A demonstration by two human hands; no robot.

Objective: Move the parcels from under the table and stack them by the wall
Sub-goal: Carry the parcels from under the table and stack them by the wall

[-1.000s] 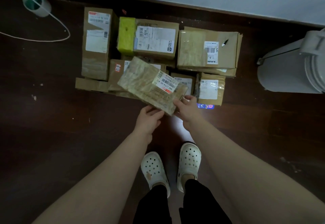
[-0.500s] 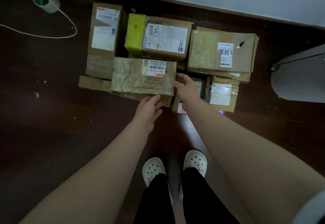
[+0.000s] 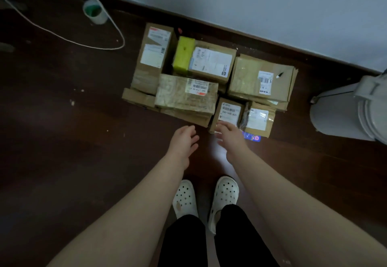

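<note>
Parcels sit clustered on the dark wooden floor by the white wall, and both my hands are empty above the floor just in front of them. My left hand hangs with fingers loosely spread, holding nothing, a little short of the flat taped parcel that lies on top of other flat cardboard at the front of the pile. My right hand is also open and blurred, its fingertips over the near edge of a small labelled box; I cannot tell if they touch it. Just beside that box stands another small box wrapped in clear tape. Behind them, nearer the wall, I see a tall box, a box with a yellow end, and a wide box. A white bin stands to the right, well apart. A tape roll and a white cord lie at far left. My white clogs are below.
</note>
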